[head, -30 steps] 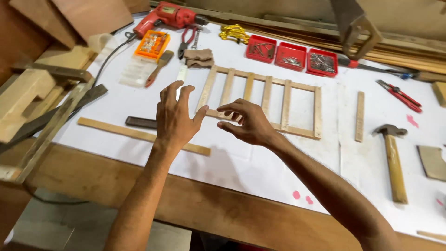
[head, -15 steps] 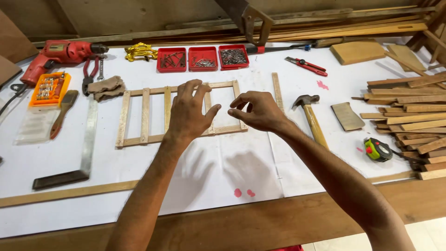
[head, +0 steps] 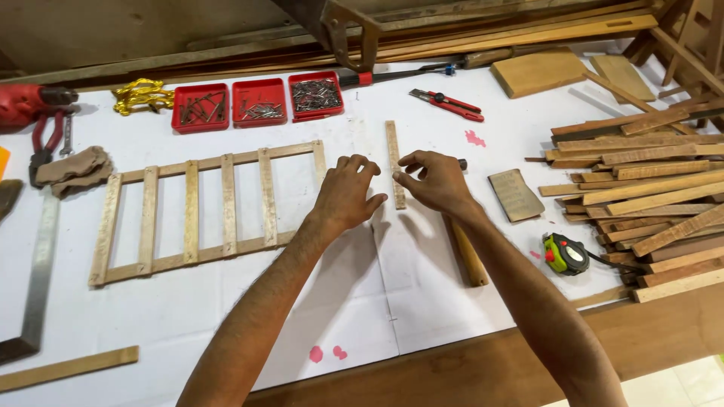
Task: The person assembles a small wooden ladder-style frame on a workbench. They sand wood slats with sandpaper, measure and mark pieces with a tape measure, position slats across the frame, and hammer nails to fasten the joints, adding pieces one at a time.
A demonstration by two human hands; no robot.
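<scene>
Here both hands (head: 345,194) (head: 434,181) touch a loose wooden slat (head: 394,162).
</scene>
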